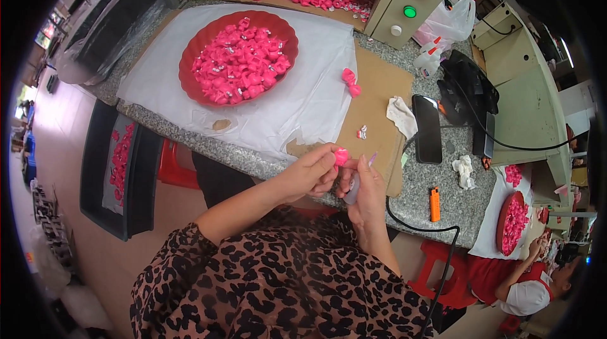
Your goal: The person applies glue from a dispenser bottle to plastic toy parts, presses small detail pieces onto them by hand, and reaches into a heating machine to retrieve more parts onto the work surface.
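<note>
At the table's front edge, my left hand [313, 169] pinches a small glossy pink plastic piece [341, 157] between thumb and fingers. Close beside it, my right hand [368, 203] is closed round a small translucent squeeze bottle [352, 191], whose body shows below the fingers. A thin purplish tip [372, 159] sticks up by the right thumb; I cannot tell whether it belongs to the bottle. Just beyond my hands, small white-and-red bits [361, 131] lie on the brown cardboard [373, 80]. Farther off rest a couple of joined-looking pink pieces [351, 82].
A red scalloped bowl [292, 38] heaped with pink pieces stands on white sheeting [322, 54]. Behind is a box-like machine [398, 16] with coloured buttons. To the right lie a phone [427, 129], a cloth [401, 116] and an orange lighter [435, 205]. A co-worker [528, 295] sits far right.
</note>
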`<state>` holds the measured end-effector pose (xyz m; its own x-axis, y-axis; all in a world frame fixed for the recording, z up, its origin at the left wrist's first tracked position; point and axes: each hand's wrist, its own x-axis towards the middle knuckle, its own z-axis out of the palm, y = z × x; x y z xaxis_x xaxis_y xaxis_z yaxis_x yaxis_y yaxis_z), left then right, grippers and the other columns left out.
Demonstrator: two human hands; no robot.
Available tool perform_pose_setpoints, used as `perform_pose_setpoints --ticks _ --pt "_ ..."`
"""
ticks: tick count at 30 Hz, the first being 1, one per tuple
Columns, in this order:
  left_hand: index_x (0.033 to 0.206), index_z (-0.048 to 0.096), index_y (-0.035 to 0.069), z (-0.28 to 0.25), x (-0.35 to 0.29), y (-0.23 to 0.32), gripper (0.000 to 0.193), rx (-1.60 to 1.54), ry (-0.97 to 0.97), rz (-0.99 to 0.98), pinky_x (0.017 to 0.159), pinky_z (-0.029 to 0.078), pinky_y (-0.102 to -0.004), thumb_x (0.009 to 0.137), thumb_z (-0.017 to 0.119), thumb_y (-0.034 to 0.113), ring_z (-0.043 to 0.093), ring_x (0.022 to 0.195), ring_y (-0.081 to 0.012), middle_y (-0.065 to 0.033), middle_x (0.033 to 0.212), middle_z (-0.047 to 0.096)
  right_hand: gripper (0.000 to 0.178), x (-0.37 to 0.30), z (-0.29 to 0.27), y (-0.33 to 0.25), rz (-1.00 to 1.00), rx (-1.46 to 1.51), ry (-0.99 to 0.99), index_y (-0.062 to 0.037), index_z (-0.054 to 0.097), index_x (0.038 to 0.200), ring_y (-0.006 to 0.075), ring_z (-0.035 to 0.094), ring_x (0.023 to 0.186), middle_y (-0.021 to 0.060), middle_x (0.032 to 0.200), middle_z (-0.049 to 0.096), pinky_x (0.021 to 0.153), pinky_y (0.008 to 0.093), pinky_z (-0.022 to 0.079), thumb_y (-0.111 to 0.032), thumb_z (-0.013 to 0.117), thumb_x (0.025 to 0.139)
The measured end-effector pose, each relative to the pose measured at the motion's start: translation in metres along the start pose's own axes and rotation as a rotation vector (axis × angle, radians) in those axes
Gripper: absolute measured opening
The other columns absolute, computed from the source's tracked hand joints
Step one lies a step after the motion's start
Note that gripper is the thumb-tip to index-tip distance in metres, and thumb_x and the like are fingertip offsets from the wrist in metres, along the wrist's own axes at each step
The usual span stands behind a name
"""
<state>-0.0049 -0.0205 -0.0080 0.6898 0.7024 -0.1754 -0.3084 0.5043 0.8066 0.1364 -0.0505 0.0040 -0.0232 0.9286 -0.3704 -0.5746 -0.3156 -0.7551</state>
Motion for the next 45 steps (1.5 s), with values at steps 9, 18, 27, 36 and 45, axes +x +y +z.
perform_pose_setpoints --ticks 9,18,27,36,45 --pt "0.106 0.039 0.011 -0.007 -0.006 0.006 0.029 -0.297 -0.044 -0.074 0.039 0.025 -0.0173 0.092 0.030 0.035 0.033 0.046 -0.0062 0.0011 0.064 0.035 0.029 0.001 0.002 -0.002 0.063 0.044 -0.025 -0.0012 0.052 0.080 0.0097 0.043 0.046 0.0031 0.059 0.046 0.040 0.0230 0.037 -0.028 0.044 0.088" --pt "0.097 0.052 0.004 -0.078 -0.017 0.117 0.022 1.762 0.974 0.739 0.084 0.036 -0.0377 0.081 0.052 0.020 0.049 0.090 -0.0278 -0.0134 0.089 0.053 0.023 0.002 -0.019 -0.012 0.022 0.060 0.071 0.0018 0.051 0.085 0.0118 0.042 0.048 0.0034 0.059 0.044 0.041 0.0265 0.036 -0.020 0.044 0.086" --pt "0.096 0.054 0.003 -0.156 -0.014 0.165 0.028 1.928 0.936 0.280 0.081 0.036 -0.0419 0.079 0.052 0.025 0.051 0.089 -0.0290 -0.0149 0.093 0.055 0.024 0.004 -0.029 -0.013 0.061 0.021 0.044 -0.0007 0.052 0.085 0.0111 0.042 0.048 0.0025 0.061 0.044 0.042 0.0255 0.036 -0.024 0.046 0.083" --pt "0.077 0.059 0.001 -0.050 0.082 0.107 0.028 1.739 0.512 0.417 0.069 0.043 -0.0411 0.078 0.053 0.028 0.055 0.079 -0.0316 -0.0140 0.081 0.059 0.024 0.005 -0.027 -0.016 0.080 0.166 -0.020 0.0002 0.047 0.098 0.0170 0.047 0.059 0.0075 0.074 0.049 0.053 0.0308 0.042 -0.018 0.044 0.084" --pt "0.080 0.058 -0.004 -0.055 0.139 0.084 0.048 1.510 0.676 0.090 0.067 0.044 -0.0393 0.073 0.058 0.043 0.058 0.078 -0.0323 -0.0195 0.080 0.059 0.029 -0.005 -0.031 -0.018 -0.040 -0.022 -0.068 0.0017 0.046 0.104 0.0158 0.054 0.062 0.0095 0.076 0.054 0.052 0.0249 0.045 -0.021 0.047 0.087"
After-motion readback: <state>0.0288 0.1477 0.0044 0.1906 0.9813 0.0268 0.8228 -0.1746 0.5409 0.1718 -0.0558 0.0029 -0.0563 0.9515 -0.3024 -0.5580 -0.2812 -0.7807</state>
